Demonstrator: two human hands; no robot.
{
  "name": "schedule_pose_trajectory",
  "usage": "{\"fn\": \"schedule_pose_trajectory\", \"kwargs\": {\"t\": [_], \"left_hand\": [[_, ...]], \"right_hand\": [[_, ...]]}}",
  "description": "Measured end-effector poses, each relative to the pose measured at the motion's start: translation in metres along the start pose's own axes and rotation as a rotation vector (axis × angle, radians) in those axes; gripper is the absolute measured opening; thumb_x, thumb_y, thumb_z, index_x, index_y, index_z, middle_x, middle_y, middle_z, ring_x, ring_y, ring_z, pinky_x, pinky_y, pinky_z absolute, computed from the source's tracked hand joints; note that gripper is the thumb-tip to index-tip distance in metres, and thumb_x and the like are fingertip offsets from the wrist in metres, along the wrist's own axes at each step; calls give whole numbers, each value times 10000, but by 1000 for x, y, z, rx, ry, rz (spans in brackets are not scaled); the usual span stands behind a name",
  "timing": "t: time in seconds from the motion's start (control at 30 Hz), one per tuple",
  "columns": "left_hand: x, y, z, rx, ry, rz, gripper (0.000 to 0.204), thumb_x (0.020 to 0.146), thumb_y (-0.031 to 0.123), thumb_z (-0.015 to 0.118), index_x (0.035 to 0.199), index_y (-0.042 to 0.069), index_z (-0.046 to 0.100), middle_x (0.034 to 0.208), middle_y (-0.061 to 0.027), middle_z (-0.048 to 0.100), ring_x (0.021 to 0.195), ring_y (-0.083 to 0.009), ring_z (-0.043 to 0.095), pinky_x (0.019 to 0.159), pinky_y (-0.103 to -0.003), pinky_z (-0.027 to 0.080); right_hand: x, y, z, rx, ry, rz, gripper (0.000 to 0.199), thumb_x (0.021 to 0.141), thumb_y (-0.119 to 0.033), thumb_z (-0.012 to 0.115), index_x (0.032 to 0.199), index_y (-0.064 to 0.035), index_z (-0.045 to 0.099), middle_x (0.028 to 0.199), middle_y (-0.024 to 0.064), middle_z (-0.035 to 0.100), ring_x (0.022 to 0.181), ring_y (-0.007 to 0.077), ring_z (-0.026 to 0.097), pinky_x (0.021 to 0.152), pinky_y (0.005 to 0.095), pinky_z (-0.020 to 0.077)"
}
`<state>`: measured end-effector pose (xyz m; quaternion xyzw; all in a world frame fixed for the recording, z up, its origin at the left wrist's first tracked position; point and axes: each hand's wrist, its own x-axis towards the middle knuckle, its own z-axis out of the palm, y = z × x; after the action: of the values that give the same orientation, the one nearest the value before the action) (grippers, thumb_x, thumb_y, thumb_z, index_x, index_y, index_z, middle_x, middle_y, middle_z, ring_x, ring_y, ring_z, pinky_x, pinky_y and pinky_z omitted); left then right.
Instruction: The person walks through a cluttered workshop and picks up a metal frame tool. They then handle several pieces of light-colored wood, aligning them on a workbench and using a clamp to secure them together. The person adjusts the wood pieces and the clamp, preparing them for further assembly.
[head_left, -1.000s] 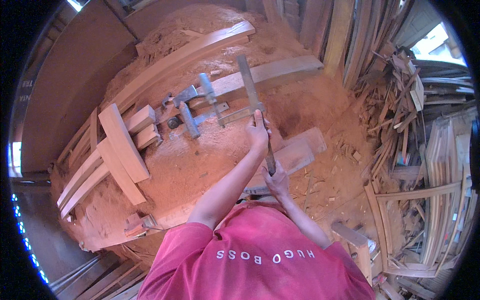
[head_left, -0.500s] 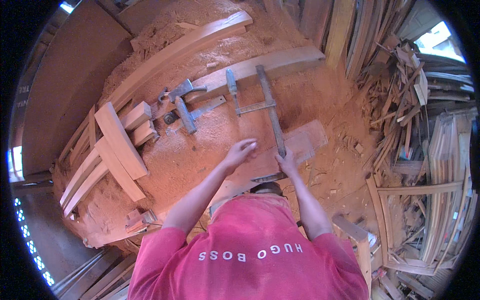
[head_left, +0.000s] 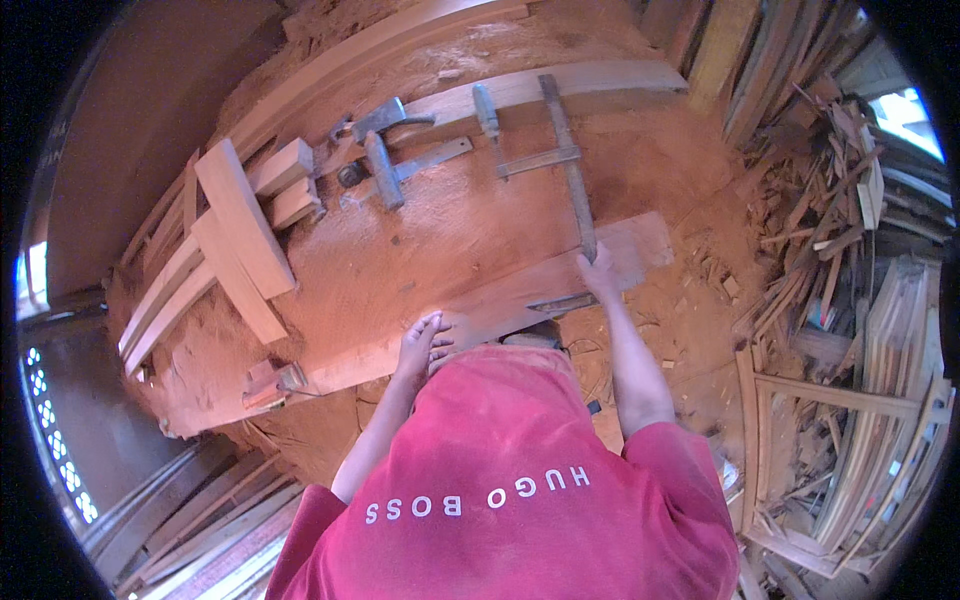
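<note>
one metal bar clamp (head_left: pixel 576 190), right fingers (head_left: pixel 586 262) gripping, powdery sawdust (head_left: pixel 370 265)

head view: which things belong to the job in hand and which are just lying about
Seemingly in use:
bar clamp, held by the right hand
long plank, nearest the left hand

Seemingly lying about, clear of both hands:
try square
crossed wooden boards
offcut pile at right

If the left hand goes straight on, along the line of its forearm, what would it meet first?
Beyond some dusty work surface, the left hand would probably meet the clamp's crossbar, toward its left end. Depth is unclear, so it might pass above.
</note>
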<state>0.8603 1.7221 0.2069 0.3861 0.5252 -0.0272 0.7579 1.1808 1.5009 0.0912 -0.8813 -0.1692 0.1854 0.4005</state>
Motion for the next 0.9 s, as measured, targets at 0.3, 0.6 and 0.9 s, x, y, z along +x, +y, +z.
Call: {"fn": "schedule_pose_trajectory", "kwargs": {"t": [0.3, 0.6, 0.9], "left_hand": [[-15, -10, -32, -28, 66, 40, 433, 976, 364, 496, 1328, 115, 463, 1179, -99, 582, 923, -190, 596, 753, -322, 497], [-22, -30, -53, -72, 136, 1, 454, 968, 365, 504, 1336, 103, 454, 1190, -120, 575, 912, -206, 596, 773, -342, 504], [-22, -39, -41, -95, 205, -13, 408, 957, 356, 536, 1296, 131, 510, 1154, -86, 597, 873, -174, 602, 703, -293, 484]], "right_hand": [[6, -16, -30, -126, 29, -27, 311, 788, -228, 644, 980, 3, 563, 841, 251, 620, 842, 421, 613, 715, 469, 469], [10, 5, -22, -116, 11, 5, 322, 787, -264, 623, 980, -10, 578, 832, 218, 624, 836, 384, 620, 731, 448, 475], [11, 11, -15, -110, -5, 38, 285, 782, -261, 637, 915, -14, 586, 806, 205, 629, 804, 370, 627, 698, 453, 475]]}}
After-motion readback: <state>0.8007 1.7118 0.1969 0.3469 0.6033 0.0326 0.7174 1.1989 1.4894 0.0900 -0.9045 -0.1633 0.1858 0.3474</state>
